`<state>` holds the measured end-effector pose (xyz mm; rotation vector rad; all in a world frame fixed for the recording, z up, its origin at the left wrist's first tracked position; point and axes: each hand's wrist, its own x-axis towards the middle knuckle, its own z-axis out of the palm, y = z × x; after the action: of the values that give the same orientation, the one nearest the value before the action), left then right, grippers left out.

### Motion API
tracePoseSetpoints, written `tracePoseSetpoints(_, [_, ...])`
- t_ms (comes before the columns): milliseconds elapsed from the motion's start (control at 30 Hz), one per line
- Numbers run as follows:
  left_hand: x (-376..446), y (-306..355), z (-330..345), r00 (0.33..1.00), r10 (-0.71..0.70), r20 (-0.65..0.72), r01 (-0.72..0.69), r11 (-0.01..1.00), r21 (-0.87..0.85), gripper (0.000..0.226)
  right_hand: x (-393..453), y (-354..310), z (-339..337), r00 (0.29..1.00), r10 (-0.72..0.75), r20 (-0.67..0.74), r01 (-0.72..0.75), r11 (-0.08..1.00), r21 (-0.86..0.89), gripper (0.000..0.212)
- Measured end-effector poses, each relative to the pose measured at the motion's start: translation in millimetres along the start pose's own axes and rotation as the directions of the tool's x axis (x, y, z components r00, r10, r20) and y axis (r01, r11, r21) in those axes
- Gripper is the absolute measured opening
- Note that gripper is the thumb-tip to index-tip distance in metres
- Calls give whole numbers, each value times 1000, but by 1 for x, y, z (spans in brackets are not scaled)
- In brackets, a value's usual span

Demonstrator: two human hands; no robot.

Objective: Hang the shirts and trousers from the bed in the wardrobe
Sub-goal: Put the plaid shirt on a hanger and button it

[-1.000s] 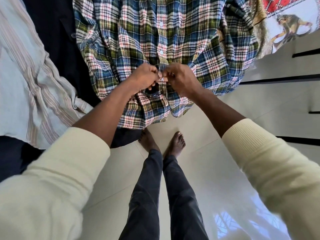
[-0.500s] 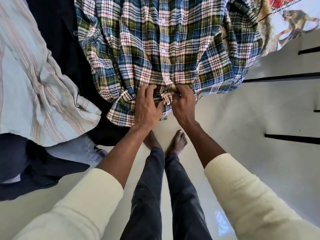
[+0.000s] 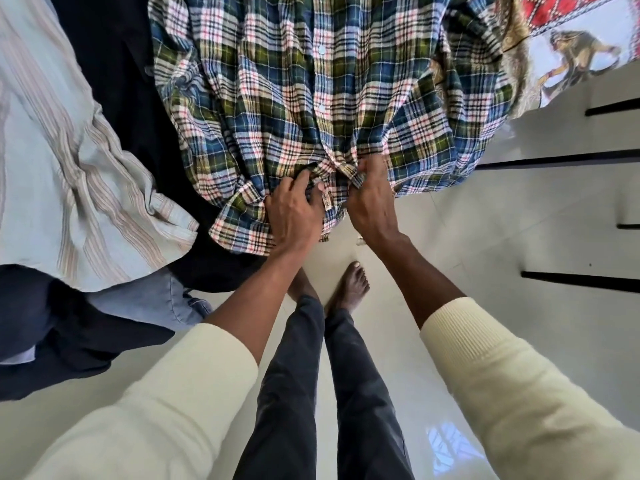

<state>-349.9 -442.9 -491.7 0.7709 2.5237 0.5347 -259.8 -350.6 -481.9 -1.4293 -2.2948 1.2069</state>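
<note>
At far left hangs 1 pale striped shirt [image 3: 74,174], thin woven cloth w/ beige stripes, cuff creased. Next to it, 1 dark garment [image 3: 114,81], then denim [image 3: 159,301] peeking out below. Centre: 1 plaid shirt [image 3: 311,98], crinkled blue/green/red check, white buttons down the placket, hanging in front of the person. Left hand [image 3: 294,216] pinches the bunched hem at the placket's left side; right hand [image 3: 372,202] grips the fabric just beside it, fingers curled into the cloth. 2 cream ribbed sleeves, 2 bare feet on glossy white floor [image 3: 467,271]. Right: white drawers [image 3: 554,140] w/ black slots; patterned bedspread [image 3: 581,39] at top right corner.
</note>
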Motion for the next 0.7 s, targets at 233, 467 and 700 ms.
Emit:
tracePoseSetpoints(233, [7, 13, 2, 994, -102, -27, 100, 993, -70, 23, -16, 7, -10, 985, 170, -7, -167, 975, 148, 6])
tracePoseSetpoints(467, [-6, 7, -1, 997, -77, 30, 83, 941, -329, 12, -17, 7, -5, 815, 526, 242, -579, 723, 378, 32])
tracePoseSetpoints(700, [-13, 4, -3, 931, -215, 294, 346, 778, -525, 1, -17, 2, -2, 764, 457, 455, -638, 430, 639, 16])
